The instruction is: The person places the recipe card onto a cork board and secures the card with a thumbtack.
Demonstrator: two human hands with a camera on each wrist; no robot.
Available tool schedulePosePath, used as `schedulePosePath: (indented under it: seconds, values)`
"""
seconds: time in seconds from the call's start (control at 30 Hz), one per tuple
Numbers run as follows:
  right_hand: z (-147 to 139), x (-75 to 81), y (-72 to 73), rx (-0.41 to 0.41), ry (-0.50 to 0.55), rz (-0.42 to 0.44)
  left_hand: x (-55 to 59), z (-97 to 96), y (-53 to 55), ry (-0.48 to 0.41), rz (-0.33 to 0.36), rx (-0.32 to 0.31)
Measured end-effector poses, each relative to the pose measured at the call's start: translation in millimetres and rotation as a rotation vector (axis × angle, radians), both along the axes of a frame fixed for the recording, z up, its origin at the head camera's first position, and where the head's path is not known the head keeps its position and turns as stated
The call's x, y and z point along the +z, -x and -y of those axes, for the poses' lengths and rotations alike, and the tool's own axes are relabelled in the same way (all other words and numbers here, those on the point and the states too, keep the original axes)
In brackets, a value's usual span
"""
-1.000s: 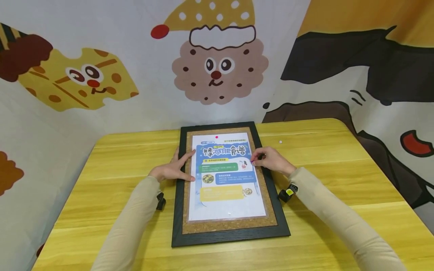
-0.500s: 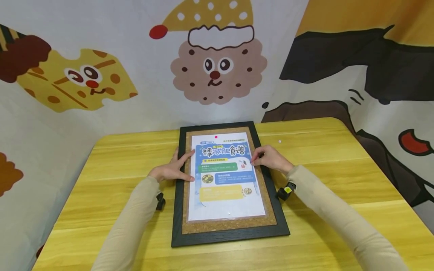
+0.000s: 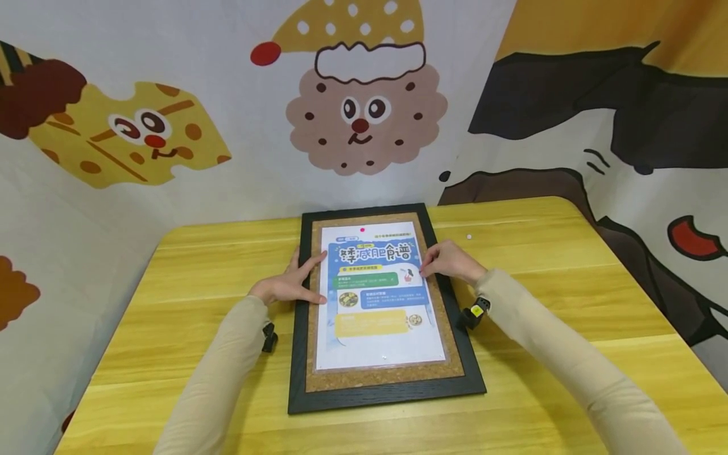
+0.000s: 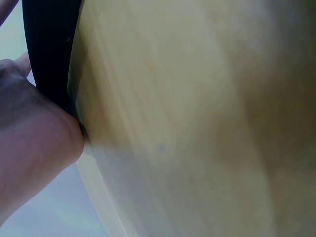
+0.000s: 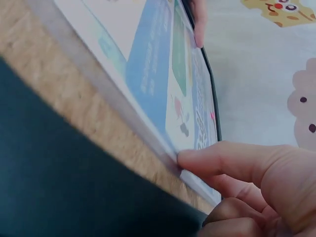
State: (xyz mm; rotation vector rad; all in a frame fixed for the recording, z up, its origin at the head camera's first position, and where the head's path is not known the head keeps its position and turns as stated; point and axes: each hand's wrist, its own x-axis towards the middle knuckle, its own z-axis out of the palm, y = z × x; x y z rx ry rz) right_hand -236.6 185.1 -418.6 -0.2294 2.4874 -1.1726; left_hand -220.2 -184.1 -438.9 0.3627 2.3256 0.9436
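Observation:
A corkboard (image 3: 375,379) with a black frame lies on the table. On its cork sits a printed sheet (image 3: 370,351) in a clear sleeve, with a pink push pin (image 3: 362,230) at its top edge. My left hand (image 3: 289,285) reaches across the frame's left side, fingers spread, thumb and a fingertip on the sheet. My right hand (image 3: 450,260) bends its fingers at the sheet's right edge, pinching a small push pin that its fingertips hide. In the right wrist view the thumb (image 5: 222,157) presses right at the sleeve's edge.
The yellow wood-grain table (image 3: 540,272) extends on both sides of the board. A small white dot-like piece (image 3: 469,237) lies beyond my right hand. Behind the table hangs a cloth (image 3: 239,189) with cartoon prints.
The right hand and wrist have turned slightly and shifted a little left; the magenta spot seen at its fingertips is now covered. The left hand and board stay put.

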Motion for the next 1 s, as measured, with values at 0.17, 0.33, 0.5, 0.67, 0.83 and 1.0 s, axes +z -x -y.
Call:
schedulePosePath:
  seconds: [0.17, 0.33, 0.5, 0.67, 0.83, 1.0]
  values:
    - [1, 0.9, 2.9, -0.027, -0.017, 0.033, 0.5, -0.2, 0.1, -0.002, -0.003, 0.003]
    - [-1, -1.0, 3.1, -0.021, -0.023, 0.051, 0.1, -0.4, 0.1, -0.002, -0.004, 0.001]
    - [-7, -8.0, 5.1, -0.015, 0.008, 0.082, 1.0, -0.3, -1.2, -0.004, -0.007, 0.006]
    - [-12, -12.3, 7.2, -0.043, 0.006, 0.131, 0.3, -0.3, -0.5, -0.002, -0.005, 0.004]
    - [-11, -9.9, 6.1, -0.058, 0.008, 0.126, 0.6, -0.6, -0.2, -0.001, -0.009, 0.006]
    - [-8, -6.2, 4.3, -0.024, 0.010, 0.092, -0.5, -0.3, 0.1, 0.004, -0.009, 0.010]
